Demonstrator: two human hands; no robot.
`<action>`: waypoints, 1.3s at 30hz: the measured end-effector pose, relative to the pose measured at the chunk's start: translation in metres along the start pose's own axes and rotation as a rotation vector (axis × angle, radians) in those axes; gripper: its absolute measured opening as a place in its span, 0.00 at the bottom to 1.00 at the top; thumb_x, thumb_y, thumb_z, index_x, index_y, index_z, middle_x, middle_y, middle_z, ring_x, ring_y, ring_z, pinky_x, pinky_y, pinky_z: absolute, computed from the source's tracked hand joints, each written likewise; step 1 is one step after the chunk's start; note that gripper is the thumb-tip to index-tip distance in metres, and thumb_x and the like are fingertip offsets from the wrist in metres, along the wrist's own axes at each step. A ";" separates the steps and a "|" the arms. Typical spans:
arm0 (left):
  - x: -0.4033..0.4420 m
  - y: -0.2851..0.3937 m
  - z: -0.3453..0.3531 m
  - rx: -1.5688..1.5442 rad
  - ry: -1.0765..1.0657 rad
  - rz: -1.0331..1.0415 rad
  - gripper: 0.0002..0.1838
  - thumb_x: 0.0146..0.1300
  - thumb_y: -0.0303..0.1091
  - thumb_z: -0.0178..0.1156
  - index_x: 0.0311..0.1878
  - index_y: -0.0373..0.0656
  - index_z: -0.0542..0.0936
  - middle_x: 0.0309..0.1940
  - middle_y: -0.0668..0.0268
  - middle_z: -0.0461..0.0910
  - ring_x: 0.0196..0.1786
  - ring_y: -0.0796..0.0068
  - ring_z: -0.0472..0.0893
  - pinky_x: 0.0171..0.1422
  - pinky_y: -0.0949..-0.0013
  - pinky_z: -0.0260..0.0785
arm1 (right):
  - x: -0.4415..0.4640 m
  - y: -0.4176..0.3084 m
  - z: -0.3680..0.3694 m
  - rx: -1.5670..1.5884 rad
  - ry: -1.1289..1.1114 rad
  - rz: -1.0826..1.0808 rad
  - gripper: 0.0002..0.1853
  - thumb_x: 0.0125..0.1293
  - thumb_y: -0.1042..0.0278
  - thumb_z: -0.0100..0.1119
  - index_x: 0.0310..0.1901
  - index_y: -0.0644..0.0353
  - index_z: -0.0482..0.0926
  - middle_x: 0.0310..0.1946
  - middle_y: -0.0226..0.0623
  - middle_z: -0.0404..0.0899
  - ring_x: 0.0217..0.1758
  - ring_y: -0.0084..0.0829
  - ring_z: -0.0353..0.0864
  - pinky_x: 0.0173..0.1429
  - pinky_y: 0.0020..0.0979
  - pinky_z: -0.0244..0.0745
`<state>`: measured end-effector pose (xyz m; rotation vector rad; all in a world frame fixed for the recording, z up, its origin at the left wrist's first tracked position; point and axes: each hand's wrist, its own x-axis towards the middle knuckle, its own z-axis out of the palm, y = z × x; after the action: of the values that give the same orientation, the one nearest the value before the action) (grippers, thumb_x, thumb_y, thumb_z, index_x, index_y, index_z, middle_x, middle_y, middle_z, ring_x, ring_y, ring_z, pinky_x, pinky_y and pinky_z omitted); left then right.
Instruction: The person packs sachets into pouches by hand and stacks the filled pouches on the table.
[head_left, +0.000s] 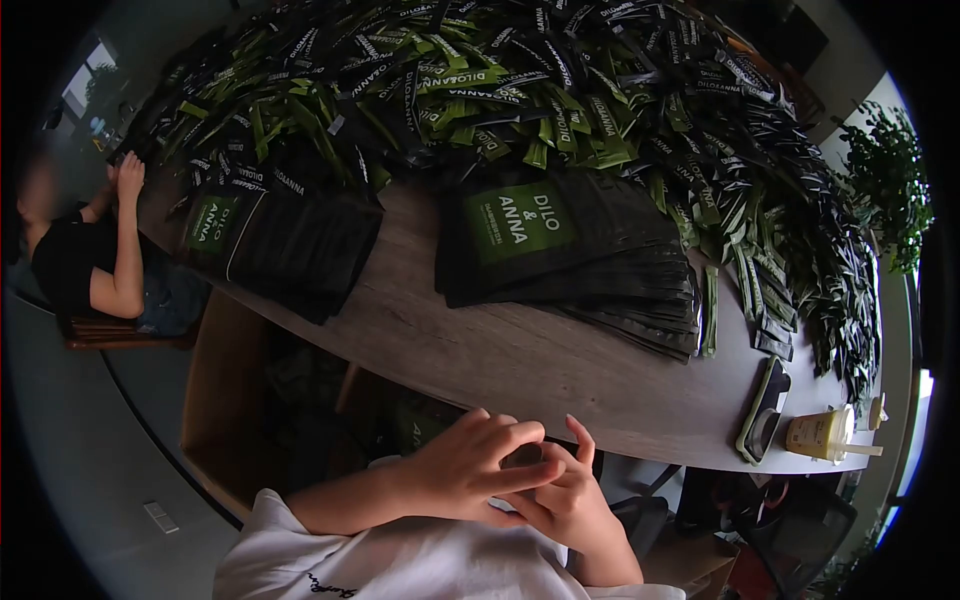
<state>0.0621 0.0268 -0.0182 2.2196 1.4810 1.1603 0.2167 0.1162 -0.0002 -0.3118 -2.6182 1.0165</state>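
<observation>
Through the head view I have both hands low in the frame, in front of the near edge of the table [520, 365]. The left hand [478, 462] reaches in from 8 o'clock and the right hand [568, 492] from 5 o'clock; they touch, fingers bent and crossing. I cannot tell whether anything small is pinched between them, since the fingers cover that spot.

Taking the hands as my clock centre, the fanned stack of black pouches [580, 240] lies flat at 12 o'clock, well apart from them, its top green label reading "DILO & ANNA". At 10 to 11 o'clock I see a second pouch stack [290, 250], with a thin pale band across it. The heap of green and black sachets [480, 85] spreads behind both, curving round to 2 o'clock. Near 3 o'clock sit a phone [763, 412] and a lidded drink cup [820, 435] with a straw. An open cardboard box [225, 385] stands at 9 to 10 o'clock, and another person [90, 265] sits at 10 o'clock.
</observation>
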 end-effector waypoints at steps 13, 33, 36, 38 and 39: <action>0.005 -0.003 -0.022 -0.214 -0.023 -0.437 0.48 0.39 0.33 0.71 0.65 0.51 0.56 0.20 0.66 0.74 0.21 0.73 0.76 0.25 0.72 0.68 | 0.016 0.002 -0.011 -0.031 0.016 -0.057 0.09 0.41 0.73 0.68 0.23 0.62 0.76 0.24 0.32 0.76 0.37 0.34 0.75 0.60 0.49 0.58; -0.008 -0.008 -0.026 -0.387 0.228 -0.215 0.06 0.49 0.26 0.64 0.32 0.40 0.80 0.19 0.68 0.78 0.14 0.76 0.72 0.19 0.76 0.59 | 0.019 0.006 0.004 0.267 0.294 -0.026 0.08 0.46 0.74 0.67 0.27 0.62 0.76 0.22 0.32 0.76 0.23 0.30 0.73 0.29 0.26 0.64; -0.021 -0.010 -0.057 -0.412 0.076 -0.250 0.12 0.49 0.24 0.62 0.39 0.37 0.80 0.31 0.63 0.81 0.28 0.73 0.78 0.30 0.75 0.64 | 0.037 0.009 -0.003 0.243 0.136 -0.194 0.10 0.48 0.67 0.65 0.29 0.61 0.76 0.24 0.31 0.76 0.25 0.28 0.73 0.30 0.26 0.64; -0.044 -0.007 -0.085 -0.416 0.038 -0.331 0.15 0.51 0.27 0.62 0.44 0.39 0.79 0.38 0.64 0.81 0.37 0.74 0.80 0.39 0.75 0.65 | 0.064 0.011 -0.022 0.093 0.071 -0.306 0.13 0.50 0.60 0.63 0.30 0.60 0.77 0.28 0.31 0.76 0.27 0.28 0.73 0.31 0.27 0.66; -0.060 -0.006 -0.100 -0.380 0.036 -0.413 0.14 0.50 0.27 0.62 0.43 0.40 0.80 0.39 0.65 0.81 0.39 0.75 0.80 0.41 0.74 0.66 | 0.077 0.022 -0.029 -0.037 0.102 -0.306 0.14 0.50 0.59 0.63 0.33 0.60 0.77 0.30 0.32 0.75 0.28 0.30 0.72 0.32 0.28 0.67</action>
<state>-0.0246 -0.0446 0.0155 1.5633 1.4894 1.2191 0.1578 0.1738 0.0214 0.0297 -2.4947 0.8265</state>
